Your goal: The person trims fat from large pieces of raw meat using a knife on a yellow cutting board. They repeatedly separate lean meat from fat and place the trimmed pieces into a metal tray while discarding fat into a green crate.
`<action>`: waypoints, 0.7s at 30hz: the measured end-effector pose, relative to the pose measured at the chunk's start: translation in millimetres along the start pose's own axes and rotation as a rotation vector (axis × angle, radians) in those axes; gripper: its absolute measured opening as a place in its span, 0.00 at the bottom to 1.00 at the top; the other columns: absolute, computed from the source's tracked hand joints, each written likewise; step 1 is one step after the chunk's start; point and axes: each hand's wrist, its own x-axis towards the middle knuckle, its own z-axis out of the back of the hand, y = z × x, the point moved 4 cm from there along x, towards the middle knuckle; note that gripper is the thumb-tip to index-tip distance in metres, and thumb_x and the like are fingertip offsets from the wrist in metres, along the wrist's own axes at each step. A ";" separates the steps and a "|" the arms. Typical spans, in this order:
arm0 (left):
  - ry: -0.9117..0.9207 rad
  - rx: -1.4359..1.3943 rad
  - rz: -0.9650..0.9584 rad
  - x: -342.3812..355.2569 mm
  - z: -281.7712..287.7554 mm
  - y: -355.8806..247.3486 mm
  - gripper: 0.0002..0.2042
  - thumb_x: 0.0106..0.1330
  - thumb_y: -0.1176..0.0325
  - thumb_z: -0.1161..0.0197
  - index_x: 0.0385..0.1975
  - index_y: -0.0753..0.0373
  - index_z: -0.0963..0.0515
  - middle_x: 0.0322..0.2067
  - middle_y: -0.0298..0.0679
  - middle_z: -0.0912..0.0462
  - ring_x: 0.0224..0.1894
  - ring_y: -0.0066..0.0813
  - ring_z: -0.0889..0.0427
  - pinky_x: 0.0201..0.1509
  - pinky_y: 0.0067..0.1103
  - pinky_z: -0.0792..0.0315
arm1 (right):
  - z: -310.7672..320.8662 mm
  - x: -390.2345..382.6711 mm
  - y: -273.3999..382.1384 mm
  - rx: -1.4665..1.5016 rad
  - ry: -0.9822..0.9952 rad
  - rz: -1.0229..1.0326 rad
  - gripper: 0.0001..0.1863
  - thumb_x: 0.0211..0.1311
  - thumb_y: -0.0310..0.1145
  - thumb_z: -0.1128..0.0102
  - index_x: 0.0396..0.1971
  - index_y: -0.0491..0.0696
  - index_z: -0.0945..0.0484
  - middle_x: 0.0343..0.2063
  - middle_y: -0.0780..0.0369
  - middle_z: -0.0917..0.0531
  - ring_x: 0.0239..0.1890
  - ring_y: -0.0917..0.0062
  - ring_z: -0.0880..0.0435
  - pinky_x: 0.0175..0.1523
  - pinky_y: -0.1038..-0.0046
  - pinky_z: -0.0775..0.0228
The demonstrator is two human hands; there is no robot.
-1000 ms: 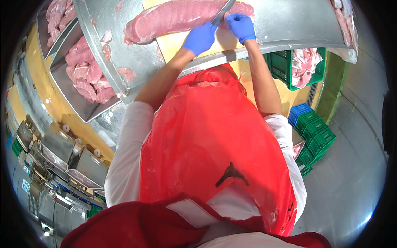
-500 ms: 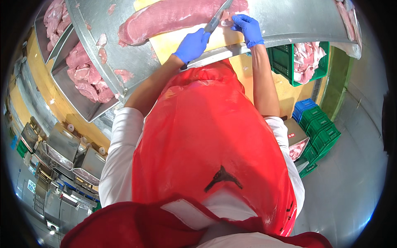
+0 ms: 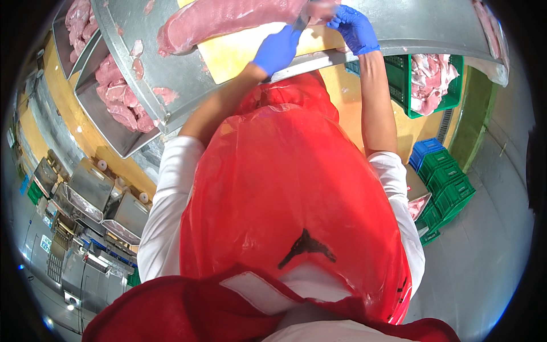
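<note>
My left hand [image 3: 273, 52], in a blue glove, grips a knife [image 3: 299, 24] whose blade points up into the end of a long pink piece of meat [image 3: 216, 23]. My gloved right hand [image 3: 356, 31] has its fingertips closed on a small piece of meat [image 3: 323, 11] at that end, beside the blade; this part is blurred. The long piece lies across a yellow cutting board [image 3: 233, 57] on a metal worktop [image 3: 131, 23]. Small scraps [image 3: 138, 68] lie on the metal to the left.
Steel tubs of meat [image 3: 137, 149] stand left of the worktop. Below its right side is a green crate of trimmings [image 3: 405, 85], with stacked green and blue crates [image 3: 444, 182] farther down. More meat [image 3: 490, 28] lies at the worktop's right edge. Metal equipment [image 3: 91, 182] lines the lower left.
My right hand has moved right and, lately, up, lifting at the small piece. The knife in my left hand has dipped, then risen again. The worktop sits slightly higher in view.
</note>
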 end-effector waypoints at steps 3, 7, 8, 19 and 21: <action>-0.033 -0.114 0.000 -12.8 -7.8 -4.7 0.18 0.75 0.55 0.55 0.44 0.66 0.29 0.32 0.58 0.17 0.35 0.63 0.19 0.41 0.50 0.27 | -5.7 -4.8 9.2 0.034 0.018 -0.012 0.06 0.65 0.31 0.39 0.35 0.44 0.20 0.25 0.64 0.21 0.28 0.78 0.21 0.44 0.71 0.23; -0.091 -0.106 0.137 14.6 -14.3 -28.7 0.17 0.75 0.56 0.53 0.43 0.67 0.28 0.33 0.58 0.17 0.37 0.63 0.19 0.41 0.49 0.27 | -9.3 -0.9 34.0 0.034 0.104 -0.026 0.07 0.63 0.33 0.39 0.27 0.47 0.22 0.23 0.64 0.22 0.29 0.75 0.22 0.41 0.71 0.25; -0.118 -0.067 0.068 1.8 -20.4 -30.9 0.17 0.75 0.57 0.54 0.43 0.66 0.28 0.32 0.58 0.17 0.37 0.64 0.19 0.40 0.48 0.26 | -14.3 -3.7 41.7 0.048 0.087 -0.031 0.07 0.63 0.32 0.39 0.27 0.47 0.22 0.23 0.64 0.22 0.29 0.75 0.22 0.40 0.71 0.25; -0.273 -0.157 0.232 5.1 -67.6 -65.6 0.17 0.74 0.57 0.52 0.40 0.68 0.26 0.30 0.61 0.19 0.37 0.64 0.19 0.41 0.47 0.25 | 17.0 21.5 99.4 0.020 0.287 -0.088 0.08 0.64 0.34 0.39 0.26 0.49 0.23 0.23 0.66 0.23 0.28 0.77 0.26 0.41 0.73 0.30; -0.355 0.027 0.262 35.2 -58.2 -73.8 0.17 0.74 0.59 0.52 0.40 0.69 0.26 0.29 0.61 0.19 0.36 0.62 0.18 0.40 0.46 0.25 | 24.4 25.8 99.8 0.025 0.359 -0.096 0.08 0.64 0.34 0.39 0.26 0.49 0.23 0.23 0.66 0.23 0.28 0.77 0.26 0.41 0.73 0.30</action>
